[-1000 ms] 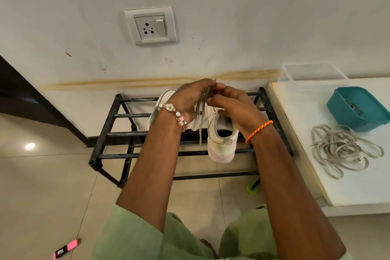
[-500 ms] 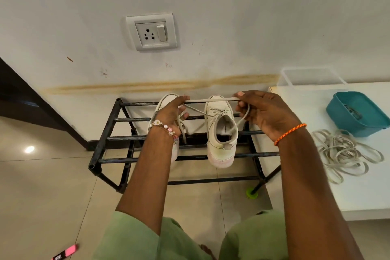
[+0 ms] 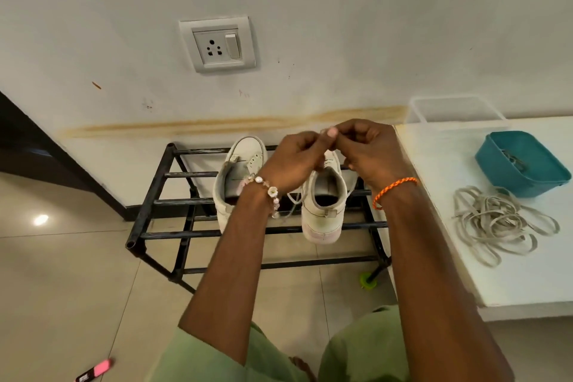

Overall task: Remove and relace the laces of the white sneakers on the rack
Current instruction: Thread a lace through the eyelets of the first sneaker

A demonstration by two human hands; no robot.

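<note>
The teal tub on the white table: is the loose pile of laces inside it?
No, the loose laces lie on the white table in front of the teal tub.

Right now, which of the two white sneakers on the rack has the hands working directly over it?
The right sneaker, with the pinkish heel. Both hands, left and right, meet above its tongue; the left sneaker stands untouched beside it.

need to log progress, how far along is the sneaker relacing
Done: a heap of loose laces lies on the white table. The left sneaker on the rack shows bare eyelets, so it looks unlaced.
In hand: the left hand and right hand meet above the right sneaker, apparently pinching its lace ends; a lace hangs beside it.
Left: finishing this shoe, then lacing the left one.
</note>
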